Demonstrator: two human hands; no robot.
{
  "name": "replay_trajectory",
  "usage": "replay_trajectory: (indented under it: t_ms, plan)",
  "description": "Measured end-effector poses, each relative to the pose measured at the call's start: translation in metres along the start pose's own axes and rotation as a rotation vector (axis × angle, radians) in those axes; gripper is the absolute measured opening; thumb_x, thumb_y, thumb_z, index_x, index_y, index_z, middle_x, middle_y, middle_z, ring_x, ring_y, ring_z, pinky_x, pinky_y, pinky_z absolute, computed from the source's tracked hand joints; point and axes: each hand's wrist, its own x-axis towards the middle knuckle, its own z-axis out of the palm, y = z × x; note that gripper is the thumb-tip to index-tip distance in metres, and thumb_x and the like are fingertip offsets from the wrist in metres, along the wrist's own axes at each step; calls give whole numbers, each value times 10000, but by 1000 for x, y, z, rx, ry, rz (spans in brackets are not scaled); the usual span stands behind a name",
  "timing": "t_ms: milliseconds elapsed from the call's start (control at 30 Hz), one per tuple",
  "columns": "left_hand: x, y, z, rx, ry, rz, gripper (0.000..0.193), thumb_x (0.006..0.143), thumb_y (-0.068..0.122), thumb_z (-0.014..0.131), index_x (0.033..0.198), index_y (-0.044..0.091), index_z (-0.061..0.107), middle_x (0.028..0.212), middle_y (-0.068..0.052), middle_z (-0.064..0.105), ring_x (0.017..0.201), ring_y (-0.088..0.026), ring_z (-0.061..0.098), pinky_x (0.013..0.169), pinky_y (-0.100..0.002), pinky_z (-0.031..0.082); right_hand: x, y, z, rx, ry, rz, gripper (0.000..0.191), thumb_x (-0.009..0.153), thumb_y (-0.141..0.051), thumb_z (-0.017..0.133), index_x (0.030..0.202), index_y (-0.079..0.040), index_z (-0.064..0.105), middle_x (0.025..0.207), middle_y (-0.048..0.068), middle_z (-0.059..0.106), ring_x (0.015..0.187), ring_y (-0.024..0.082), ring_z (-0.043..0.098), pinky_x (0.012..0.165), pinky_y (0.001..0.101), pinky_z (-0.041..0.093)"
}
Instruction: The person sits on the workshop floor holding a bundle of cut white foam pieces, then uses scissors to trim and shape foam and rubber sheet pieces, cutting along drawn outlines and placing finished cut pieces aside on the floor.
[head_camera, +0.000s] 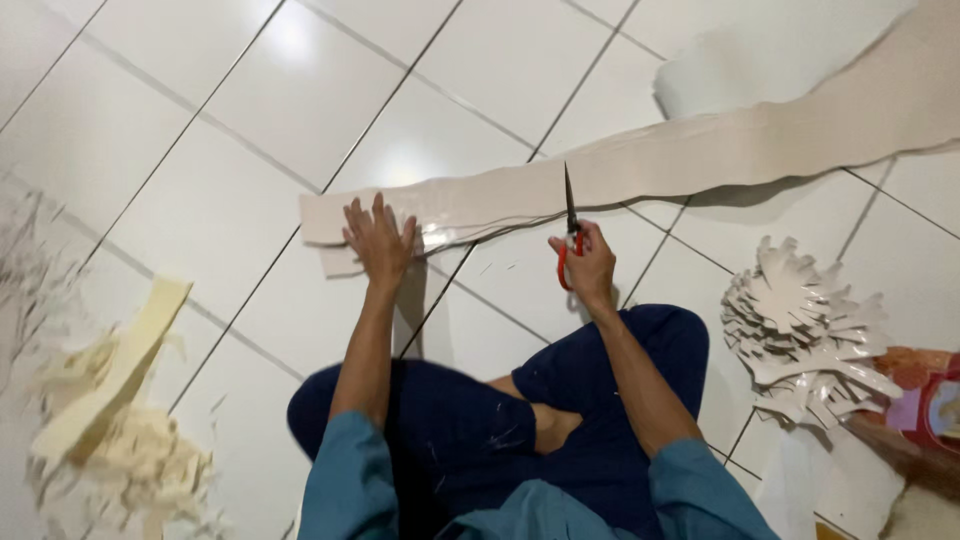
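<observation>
White floor tiles (210, 215) carry your thin, floppy strip (700, 150): left hand (380, 243), fingers spread, flattens its end; right hand (588, 264), fingers closed, grips red-handled scissors (571, 225) mid-strip.

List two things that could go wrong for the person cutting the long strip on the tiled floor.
The left hand presses the strip flat on glossy tile, so it might slide and skew the cut. The scissors in the right hand point away from the body, yet the long unsupported strip could buckle and tear.
</observation>
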Motion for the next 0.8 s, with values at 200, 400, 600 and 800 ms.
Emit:
replay_trajectory:
  t_ms: [200,400,600,800]
  plan:
    - [7,23,67,33,-170,96,711,932,576,603,1533,216,485,1638,-266,297,1535,-502,141,1152,-773,33,152,15,-70,-749,119,-279,395,913,-197,729,1282,-151,598,1398,221,560,1181,383,613,971,502,478]
    - [-7,69,107,45,-112,66,683,976,547,513,1542,166,477,1625,-302,316,1533,-541,131,1131,-793,-39,202,58,-132,-1067,92,-397,452,986,-391,692,1325,-108,594,1584,267,381,1440,520,321,1131,631,275]
    - [-35,115,141,59,-102,74,698,975,544,503,1551,152,458,1626,-305,290,1528,-547,101,1122,-797,-43,219,91,-197,-904,63,-321,533,924,-416,726,1318,-95,570,1633,182,390,1448,515,335,1158,598,286]
    - [-74,165,167,66,-115,113,716,999,549,499,1581,142,408,1645,-317,234,1520,-562,66,1104,-807,-43,233,80,-249,-987,90,-234,535,874,-344,785,1298,-92,578,1506,219,498,1264,476,497,1068,585,338]
